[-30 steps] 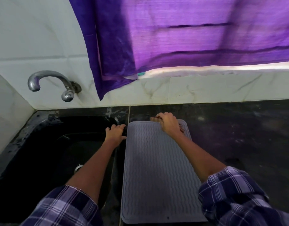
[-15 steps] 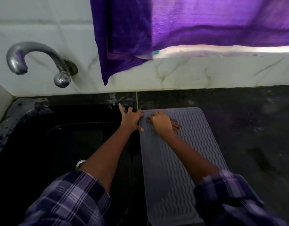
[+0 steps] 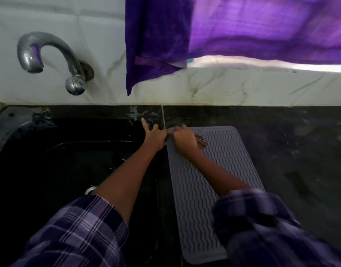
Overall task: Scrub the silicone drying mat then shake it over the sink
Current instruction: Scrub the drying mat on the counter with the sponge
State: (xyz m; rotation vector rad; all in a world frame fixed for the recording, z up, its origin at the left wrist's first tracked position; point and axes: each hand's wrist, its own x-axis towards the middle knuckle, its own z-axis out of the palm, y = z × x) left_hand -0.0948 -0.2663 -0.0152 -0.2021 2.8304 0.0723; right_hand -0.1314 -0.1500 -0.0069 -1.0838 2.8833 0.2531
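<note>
Grey silicone mat (image 3: 210, 178) lies flat on the dark counter (image 3: 281, 151), at 3 o'clock from the black sink (image 3: 60, 160). Right hand (image 3: 185, 138) sits curled on the mat's far-left corner over a brownish scrubber (image 3: 201, 142), probably gripping it; view is blurred. Left hand (image 3: 155, 136) pinches the mat's left edge, index finger extended. Tap (image 3: 50, 58) at 10 o'clock, purple curtain (image 3: 223, 35) at 12.

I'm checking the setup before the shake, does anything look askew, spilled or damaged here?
Nothing is clearly damaged or spilled. The mat lies flat on the counter but slightly skewed to its seam, beside the sink. The left hand and right hand meet at its far left corner.
</note>
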